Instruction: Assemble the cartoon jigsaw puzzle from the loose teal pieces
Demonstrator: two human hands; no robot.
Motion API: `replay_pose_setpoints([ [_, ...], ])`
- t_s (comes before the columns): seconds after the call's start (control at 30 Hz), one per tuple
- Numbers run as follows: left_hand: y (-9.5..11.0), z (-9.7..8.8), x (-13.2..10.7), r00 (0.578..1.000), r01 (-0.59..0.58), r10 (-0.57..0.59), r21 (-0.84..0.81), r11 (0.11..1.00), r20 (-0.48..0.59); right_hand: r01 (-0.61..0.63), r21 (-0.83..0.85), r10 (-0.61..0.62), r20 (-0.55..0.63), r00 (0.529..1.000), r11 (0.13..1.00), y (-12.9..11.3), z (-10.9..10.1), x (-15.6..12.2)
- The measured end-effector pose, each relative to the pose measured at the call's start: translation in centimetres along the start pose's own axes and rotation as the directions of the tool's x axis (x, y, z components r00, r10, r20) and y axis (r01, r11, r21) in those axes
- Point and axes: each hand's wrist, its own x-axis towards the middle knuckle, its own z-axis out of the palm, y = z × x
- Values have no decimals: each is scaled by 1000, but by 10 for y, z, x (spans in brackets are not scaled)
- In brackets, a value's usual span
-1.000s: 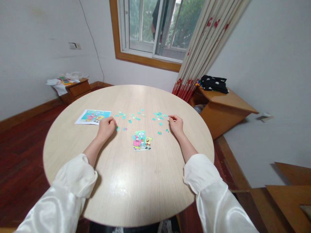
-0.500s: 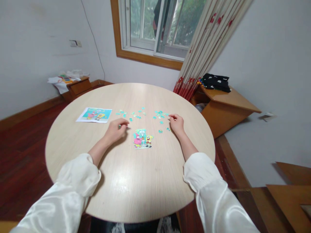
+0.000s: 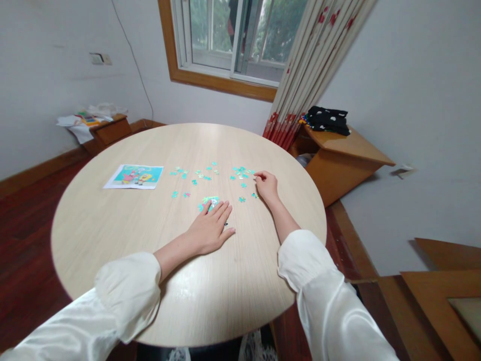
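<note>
Most of puzzle (image 3: 209, 201) under left fingers (image 3: 220, 211)

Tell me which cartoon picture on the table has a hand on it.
The part-built puzzle mid-table, under the left hand; the printed sheet farther left lies uncovered.

Scattered pieces (image 3: 240, 173) obstruct mid-table; near tabletop (image 3: 225, 291) open.

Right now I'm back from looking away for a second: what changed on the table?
The left hand slid right, from beside the picture sheet, and now lies flat on the small assembled puzzle, covering most of it. The right hand stayed curled by the loose pieces; whether it holds one is unclear. Sheet and pieces lie as before.
</note>
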Motion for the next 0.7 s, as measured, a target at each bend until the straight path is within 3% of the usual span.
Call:
replay_pose_setpoints([
  [0.1,-1,-1,0,1000,-12,12,-2,1000,4,-8,11,7,6,1000,1000,0,0,0],
  [0.17,-1,-1,1,998,-16,16,1,1000,-57,-10,18,10,5,1000,1000,1,0,0],
  [0.3,-4,3,3,976,131,-129,3,991,-176,-15,23,15,1,1000,1000,1,0,0],
  [0.37,-5,6,4,973,193,-191,0,981,-131,-17,20,17,3,1000,1000,1,0,0],
  [0.5,-4,5,4,977,210,-210,17,977,-38,-20,15,20,11,1000,1000,0,0,1],
  [0.7,-3,-3,4,964,250,-247,22,968,-98,-24,14,24,12,1000,1000,1,-1,1],
])
